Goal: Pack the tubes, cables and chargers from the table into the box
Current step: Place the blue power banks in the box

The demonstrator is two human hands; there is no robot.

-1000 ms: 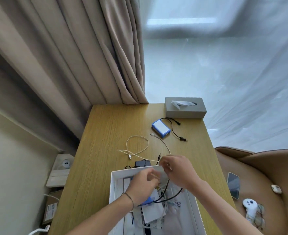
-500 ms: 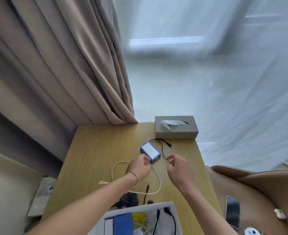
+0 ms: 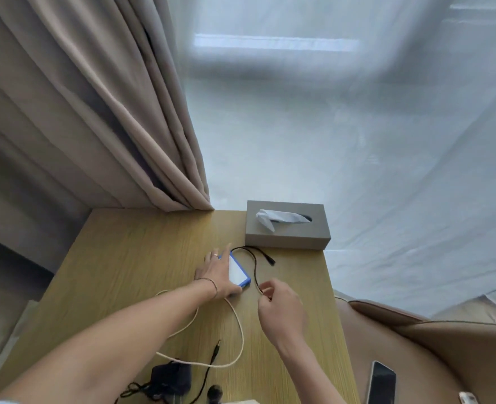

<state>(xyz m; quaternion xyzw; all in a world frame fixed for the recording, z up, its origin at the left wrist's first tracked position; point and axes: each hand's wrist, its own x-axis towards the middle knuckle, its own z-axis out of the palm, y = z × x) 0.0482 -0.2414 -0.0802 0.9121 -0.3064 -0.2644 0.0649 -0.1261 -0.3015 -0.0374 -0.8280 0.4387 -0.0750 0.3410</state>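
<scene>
Where left hand [image 3: 216,274] rests, blue-rimmed white charger [image 3: 238,272]

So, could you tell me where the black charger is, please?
Head view: the black charger sits at the table's near edge, bottom left, beside the white cable.

I count two hands, left hand [image 3: 216,275] and right hand [image 3: 281,309], one blue-edged charger [image 3: 238,272], one black cable [image 3: 254,265], one white cable [image 3: 239,330], one black adapter [image 3: 171,379], one tissue box [image 3: 287,225], one phone [image 3: 381,384], all but the phone over one bench [image 3: 130,258].
</scene>
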